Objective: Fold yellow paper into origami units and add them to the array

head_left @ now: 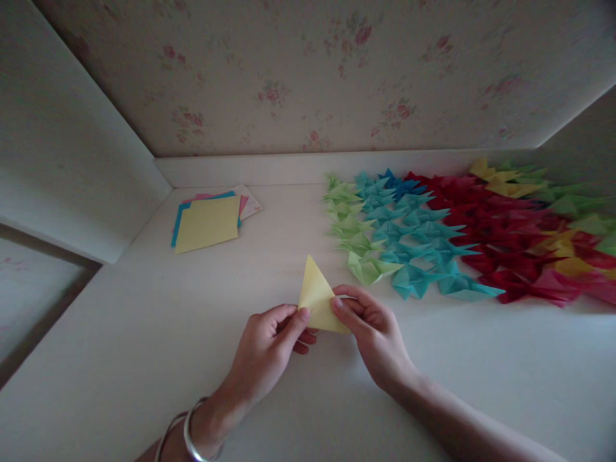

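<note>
A yellow sheet of origami paper (316,296), folded into a triangle, is held above the white table with one point facing away from me. My left hand (272,346) pinches its lower left edge between thumb and fingers, and the other fingertips show beneath it. On the opposite side, my right hand (373,330) grips the right edge, thumb on top and index finger along the slope. Both hands are closed on the paper. Silver bangles (190,430) circle my left wrist.
At the back left lies a stack of square paper (208,223), yellow on top with blue and pink below. Rows of folded paper cranes in light green (368,266), turquoise (416,279), red (500,231) and yellow (510,183) fill the right. A floral wall (289,77) rises behind.
</note>
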Tool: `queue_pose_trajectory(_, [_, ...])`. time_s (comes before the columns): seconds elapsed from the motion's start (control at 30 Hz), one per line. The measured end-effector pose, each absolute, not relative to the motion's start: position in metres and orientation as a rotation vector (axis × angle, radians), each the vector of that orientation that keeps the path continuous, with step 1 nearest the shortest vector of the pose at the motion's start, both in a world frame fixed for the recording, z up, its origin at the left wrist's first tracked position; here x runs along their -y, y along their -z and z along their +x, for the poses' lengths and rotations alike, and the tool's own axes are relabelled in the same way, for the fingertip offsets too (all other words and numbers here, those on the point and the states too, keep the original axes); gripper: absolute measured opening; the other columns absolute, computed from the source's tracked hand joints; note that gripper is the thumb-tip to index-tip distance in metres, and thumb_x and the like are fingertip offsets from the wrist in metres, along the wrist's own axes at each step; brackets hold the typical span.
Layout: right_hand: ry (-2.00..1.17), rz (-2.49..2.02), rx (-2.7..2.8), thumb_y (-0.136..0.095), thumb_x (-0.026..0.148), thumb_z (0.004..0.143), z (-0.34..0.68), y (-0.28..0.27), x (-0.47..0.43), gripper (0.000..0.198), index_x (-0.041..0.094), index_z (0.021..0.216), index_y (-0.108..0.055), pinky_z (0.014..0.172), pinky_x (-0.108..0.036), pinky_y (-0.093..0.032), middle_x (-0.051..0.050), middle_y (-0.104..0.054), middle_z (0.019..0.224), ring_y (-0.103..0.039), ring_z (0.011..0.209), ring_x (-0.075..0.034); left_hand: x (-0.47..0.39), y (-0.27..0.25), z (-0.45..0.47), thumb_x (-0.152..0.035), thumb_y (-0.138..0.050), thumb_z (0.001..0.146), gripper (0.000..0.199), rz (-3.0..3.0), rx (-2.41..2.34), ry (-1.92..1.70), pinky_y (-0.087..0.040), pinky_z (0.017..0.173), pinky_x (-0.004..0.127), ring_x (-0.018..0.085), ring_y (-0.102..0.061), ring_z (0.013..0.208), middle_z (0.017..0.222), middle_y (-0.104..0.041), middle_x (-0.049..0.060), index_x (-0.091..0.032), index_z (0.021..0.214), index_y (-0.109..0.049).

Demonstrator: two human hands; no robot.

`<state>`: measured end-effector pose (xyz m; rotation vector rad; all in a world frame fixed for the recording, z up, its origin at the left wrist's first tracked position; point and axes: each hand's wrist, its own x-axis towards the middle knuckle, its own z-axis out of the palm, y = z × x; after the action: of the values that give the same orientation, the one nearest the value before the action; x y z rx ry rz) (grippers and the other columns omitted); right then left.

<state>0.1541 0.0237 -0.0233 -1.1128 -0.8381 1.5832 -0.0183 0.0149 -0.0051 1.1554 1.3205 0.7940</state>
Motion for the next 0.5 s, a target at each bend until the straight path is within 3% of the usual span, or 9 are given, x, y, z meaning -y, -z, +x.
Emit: queue_pose_trajectory(0.5, [-1.717, -1.067, 0.918, -0.079, 0.037, 0.077, 0.1519, 0.0241, -0.0227, 0.051, 0.021, 0.118, -0.052, 0.064, -0.025, -0.049, 0.0, -0.073, 0.079, -0.067, 0.069, -0.016, -0.0073, 0.0085, -0.0184, -0.035, -0.059, 0.092, 0.021, 1.397, -1.358, -0.91, -0.057, 0.057, 0.023, 0.018, -0.071, 0.059, 0.066, -0.074, 0.003, -0.018, 0.084, -0.069])
